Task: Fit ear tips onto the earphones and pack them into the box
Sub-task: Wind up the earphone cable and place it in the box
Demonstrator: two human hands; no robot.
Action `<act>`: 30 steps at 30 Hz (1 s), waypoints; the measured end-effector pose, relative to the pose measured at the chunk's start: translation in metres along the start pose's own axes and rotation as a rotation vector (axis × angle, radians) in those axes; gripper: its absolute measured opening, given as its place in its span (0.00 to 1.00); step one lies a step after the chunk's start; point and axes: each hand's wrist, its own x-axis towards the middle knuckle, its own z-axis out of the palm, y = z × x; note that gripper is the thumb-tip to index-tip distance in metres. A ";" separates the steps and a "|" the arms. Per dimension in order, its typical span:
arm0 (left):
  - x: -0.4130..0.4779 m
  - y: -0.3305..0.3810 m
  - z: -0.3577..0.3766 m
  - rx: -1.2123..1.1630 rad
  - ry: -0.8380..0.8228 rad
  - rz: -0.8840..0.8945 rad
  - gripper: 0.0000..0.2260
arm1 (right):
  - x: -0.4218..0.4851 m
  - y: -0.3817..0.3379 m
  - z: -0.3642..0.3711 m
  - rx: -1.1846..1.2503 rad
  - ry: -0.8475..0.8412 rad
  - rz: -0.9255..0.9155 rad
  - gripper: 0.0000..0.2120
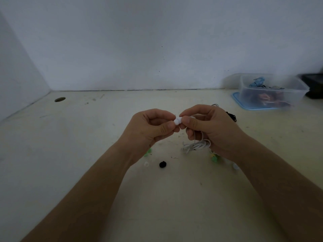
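Both forearms reach in from six o'clock. At centre, the left hand pinches a soft, round white ear tip; the right hand pinches the earphones, thin cable hanging coiled. Better to push straight, with a little twist. Clear plastic box sits at two o'clock.

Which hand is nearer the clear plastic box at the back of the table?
Right. The right hand is front-left of the box, closer to the person; the left hand sits farther left, beyond the right one.
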 end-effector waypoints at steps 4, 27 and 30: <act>0.000 -0.001 -0.001 0.011 0.004 0.001 0.14 | -0.001 -0.001 0.001 -0.014 0.000 -0.010 0.10; 0.002 -0.008 0.013 0.675 -0.141 0.021 0.20 | -0.001 -0.005 0.000 0.436 0.060 0.096 0.10; 0.002 -0.010 0.020 0.749 -0.163 0.043 0.18 | -0.002 -0.006 0.002 0.501 0.099 0.079 0.08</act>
